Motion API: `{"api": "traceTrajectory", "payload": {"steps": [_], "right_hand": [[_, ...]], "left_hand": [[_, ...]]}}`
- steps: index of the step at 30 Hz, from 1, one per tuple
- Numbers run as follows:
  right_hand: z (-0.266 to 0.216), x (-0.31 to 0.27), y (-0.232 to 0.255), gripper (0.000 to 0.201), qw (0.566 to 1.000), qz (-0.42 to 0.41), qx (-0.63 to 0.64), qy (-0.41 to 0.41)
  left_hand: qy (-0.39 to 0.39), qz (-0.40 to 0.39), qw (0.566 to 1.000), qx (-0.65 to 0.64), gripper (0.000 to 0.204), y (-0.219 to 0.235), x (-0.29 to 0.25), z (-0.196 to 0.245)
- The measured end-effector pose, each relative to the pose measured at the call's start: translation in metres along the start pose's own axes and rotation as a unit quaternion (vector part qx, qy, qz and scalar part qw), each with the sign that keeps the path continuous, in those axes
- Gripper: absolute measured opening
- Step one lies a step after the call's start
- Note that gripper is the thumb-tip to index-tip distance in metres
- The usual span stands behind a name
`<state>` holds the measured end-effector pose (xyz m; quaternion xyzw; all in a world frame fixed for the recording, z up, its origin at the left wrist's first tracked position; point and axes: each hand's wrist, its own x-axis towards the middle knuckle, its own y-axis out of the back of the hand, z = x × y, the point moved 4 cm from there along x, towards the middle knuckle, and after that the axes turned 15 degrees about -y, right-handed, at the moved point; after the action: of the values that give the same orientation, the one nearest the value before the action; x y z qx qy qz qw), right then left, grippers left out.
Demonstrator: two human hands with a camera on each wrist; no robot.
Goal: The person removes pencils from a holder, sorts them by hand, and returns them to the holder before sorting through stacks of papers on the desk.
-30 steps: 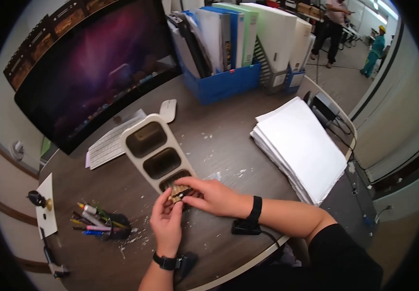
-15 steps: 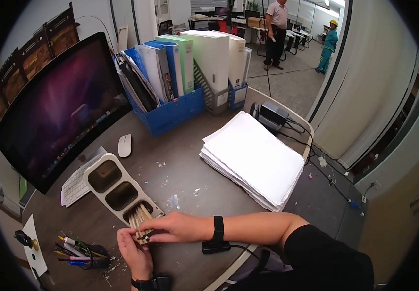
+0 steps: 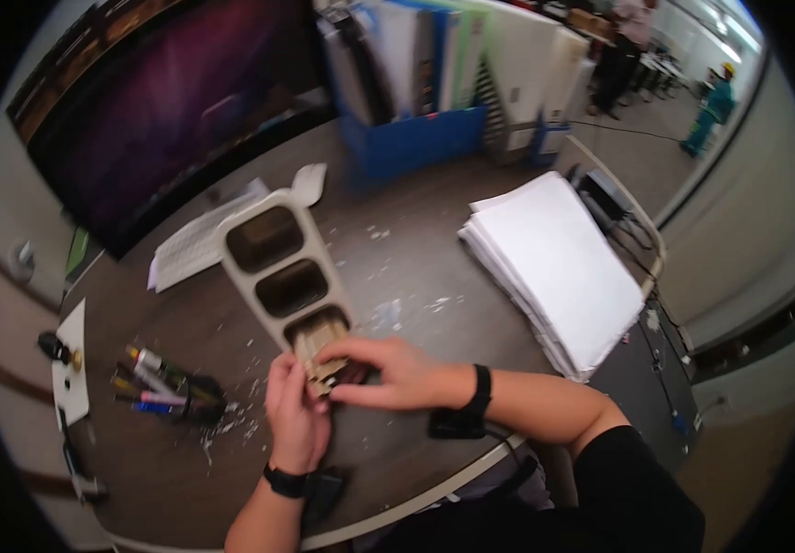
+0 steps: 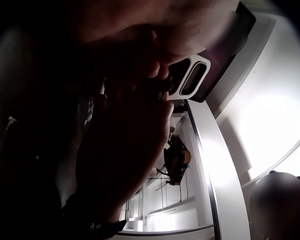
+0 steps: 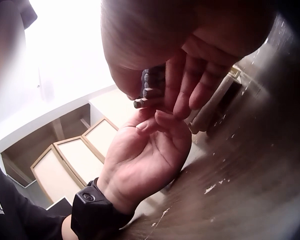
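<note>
A beige three-compartment organizer [image 3: 248,276] lies on the dark desk [image 3: 416,267], also seen in the left wrist view as the organizer [image 4: 192,75]. At its nearest compartment both hands hold a bundle of wooden pencils [image 3: 317,362]. My left hand [image 3: 294,410] cups the bundle from below and the left. From the right, my right hand [image 3: 381,373] grips it with thumb and fingers. In the right wrist view the pencil ends [image 5: 149,92] stick out between the right fingers [image 5: 190,90] and the left palm [image 5: 150,150]. The left wrist view is mostly dark.
A tipped black cup with several markers [image 3: 163,392] lies left of the hands amid white scraps. A keyboard [image 3: 197,247], a mouse [image 3: 310,182] and a monitor [image 3: 167,101] stand behind the organizer. A paper stack [image 3: 554,267] is at right, blue file holders [image 3: 407,138] at the back.
The head view swung up and back down. Both hands stayed on the pencil bundle at the nearest compartment, and now cover more of it than half a second ago.
</note>
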<state>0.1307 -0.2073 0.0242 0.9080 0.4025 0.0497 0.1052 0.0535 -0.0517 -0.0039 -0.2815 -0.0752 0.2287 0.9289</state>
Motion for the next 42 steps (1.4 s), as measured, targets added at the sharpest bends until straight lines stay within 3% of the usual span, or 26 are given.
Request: {"api": "traceTrajectory", "payload": {"steps": [4,8,12,15,22,28,32,34,35,37,40,42], "right_hand": [[0.005,0.006,0.001,0.046,0.998,-0.033,0.047,-0.026],[0.016,0.011,-0.002,0.065,0.992,-0.064,0.096,-0.047],[0.020,0.015,-0.001,0.075,0.978,-0.063,0.168,-0.103],[0.020,0.019,0.001,0.076,0.960,-0.081,0.225,-0.147],[0.017,0.024,-0.007,0.070,0.967,-0.080,0.203,-0.135],[0.003,0.015,-0.007,0.053,0.978,-0.043,0.180,-0.101],[0.010,0.014,-0.005,0.052,0.975,-0.059,0.178,-0.118],[0.011,0.017,-0.006,0.052,0.974,-0.043,0.191,-0.111],[0.010,0.018,-0.007,0.052,0.974,-0.043,0.191,-0.109],[0.011,0.019,-0.007,0.052,0.977,-0.019,0.179,-0.112],[0.010,0.021,-0.006,0.052,0.977,-0.021,0.157,-0.145],[0.003,0.023,-0.007,0.051,0.977,-0.021,0.144,-0.155]], "left_hand": [[-0.003,0.001,1.000,-0.025,0.012,0.002,-0.005,-0.006],[-0.007,0.011,0.997,-0.072,0.010,0.003,-0.004,-0.008],[-0.034,-0.002,0.999,-0.029,0.016,0.004,-0.006,-0.009],[-0.126,-0.039,0.988,0.084,0.034,-0.002,-0.008,-0.003],[-0.128,-0.054,0.980,0.139,0.042,0.005,0.002,-0.002],[-0.200,-0.085,0.958,0.186,0.045,0.004,0.002,0.010],[-0.172,-0.075,0.968,0.166,0.044,-0.002,-0.001,0.013],[-0.222,-0.111,0.923,0.294,0.046,-0.005,0.000,0.018],[-0.223,-0.111,0.922,0.295,0.046,-0.004,0.002,0.019],[-0.275,-0.152,0.858,0.406,0.047,-0.004,0.003,0.024],[-0.216,-0.146,0.873,0.411,0.042,-0.003,0.009,0.029],[-0.219,-0.145,0.874,0.408,0.040,-0.003,0.014,0.032]]}}
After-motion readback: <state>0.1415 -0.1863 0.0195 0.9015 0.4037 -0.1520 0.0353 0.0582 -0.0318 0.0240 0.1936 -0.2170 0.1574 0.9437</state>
